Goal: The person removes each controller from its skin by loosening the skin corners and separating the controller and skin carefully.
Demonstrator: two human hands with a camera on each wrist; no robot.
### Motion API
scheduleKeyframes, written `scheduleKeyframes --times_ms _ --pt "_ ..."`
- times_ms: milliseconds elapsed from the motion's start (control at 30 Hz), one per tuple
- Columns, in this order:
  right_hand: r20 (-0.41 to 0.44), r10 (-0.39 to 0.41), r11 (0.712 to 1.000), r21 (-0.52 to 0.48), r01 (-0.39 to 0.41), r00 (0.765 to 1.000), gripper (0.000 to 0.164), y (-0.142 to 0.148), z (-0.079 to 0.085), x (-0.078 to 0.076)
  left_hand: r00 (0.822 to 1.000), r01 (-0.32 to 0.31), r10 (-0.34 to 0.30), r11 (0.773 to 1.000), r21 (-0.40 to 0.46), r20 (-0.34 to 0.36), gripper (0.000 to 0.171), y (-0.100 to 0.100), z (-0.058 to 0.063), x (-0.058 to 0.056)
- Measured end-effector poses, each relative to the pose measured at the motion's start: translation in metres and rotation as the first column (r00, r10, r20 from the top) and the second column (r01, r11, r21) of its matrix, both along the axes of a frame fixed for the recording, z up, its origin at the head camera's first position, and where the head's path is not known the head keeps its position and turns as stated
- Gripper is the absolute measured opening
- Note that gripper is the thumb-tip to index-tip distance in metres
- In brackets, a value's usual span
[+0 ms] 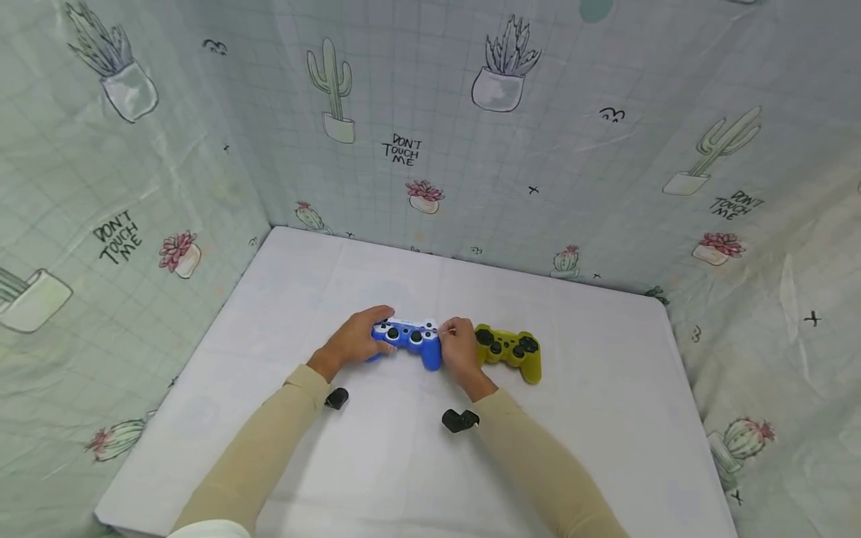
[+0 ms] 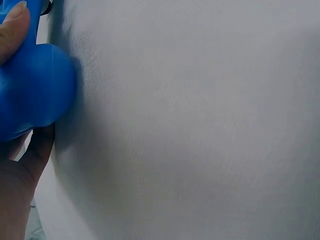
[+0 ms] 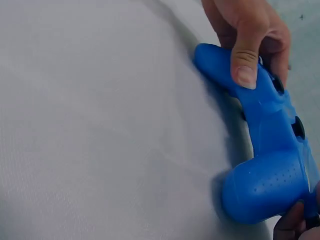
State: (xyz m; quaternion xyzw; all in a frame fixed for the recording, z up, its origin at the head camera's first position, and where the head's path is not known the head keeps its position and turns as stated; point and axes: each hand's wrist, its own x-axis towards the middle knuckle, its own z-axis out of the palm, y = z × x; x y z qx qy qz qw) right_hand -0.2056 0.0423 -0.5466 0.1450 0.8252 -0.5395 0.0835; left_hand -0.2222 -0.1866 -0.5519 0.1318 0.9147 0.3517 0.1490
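Note:
A blue and white game controller (image 1: 410, 334) with black thumbsticks is held just over the white table, near the middle of the head view. My left hand (image 1: 356, 336) grips its left end, thumb on the front face and fingers behind. At the opposite end my right hand (image 1: 460, 347) has its fingers curled and pinching at the controller's upper right corner. In the right wrist view, the blue handle (image 3: 265, 187) and the left thumb (image 3: 246, 70) on the far handle show; right fingertips (image 3: 290, 220) reach in at the bottom corner, mostly cut off.
A yellow-green game controller (image 1: 507, 347) lies right beside my right hand. Small black wrist devices (image 1: 460, 421) show by both forearms. The white table (image 1: 572, 448) is bordered by hanging curtains (image 1: 430, 90) printed with cacti at the back and sides.

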Motion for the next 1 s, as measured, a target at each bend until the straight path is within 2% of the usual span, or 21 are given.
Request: scheduleKeyframes --times_ms 67,167,367,500,700,800,933,1000 --pt "-0.065 0.01 0.996 0.09 -0.004 0.998 0.01 -0.002 -0.002 0.003 1.0 0.009 -0.009 1.0 -0.001 0.0 0.079 0.0 -0.001 0.001" --pt "-0.11 0.001 0.989 0.145 0.015 0.994 0.011 -0.005 -0.003 0.006 1.0 0.021 -0.021 1.0 0.003 -0.003 0.08 0.0 -0.001 0.001" --pt "-0.145 -0.018 0.995 0.094 0.032 0.989 0.012 -0.007 -0.006 0.008 0.997 0.059 -0.06 0.998 -0.026 -0.039 0.079 -0.002 0.002 0.0" --pt "-0.151 -0.007 0.998 0.063 0.017 0.989 0.011 -0.006 -0.009 0.011 0.996 0.085 -0.087 0.995 -0.056 -0.023 0.079 -0.004 0.005 0.0" --pt "-0.147 0.076 0.997 0.031 -0.072 0.986 0.008 0.001 -0.018 0.02 0.996 0.089 -0.088 0.994 -0.058 0.023 0.079 -0.004 0.003 0.001" --pt "-0.165 0.149 0.989 0.051 -0.142 0.975 0.003 0.006 -0.02 0.022 0.995 0.094 -0.091 0.993 -0.073 0.039 0.079 -0.004 0.003 0.001" --pt "-0.174 0.249 0.966 0.118 -0.231 0.953 0.033 0.011 -0.022 0.024 0.996 0.086 -0.085 0.993 -0.079 0.025 0.079 -0.004 0.004 0.0" --pt "-0.181 0.282 0.955 0.151 -0.257 0.942 0.042 0.012 -0.021 0.024 0.996 0.088 -0.088 0.994 -0.066 0.015 0.079 -0.003 0.005 0.0"
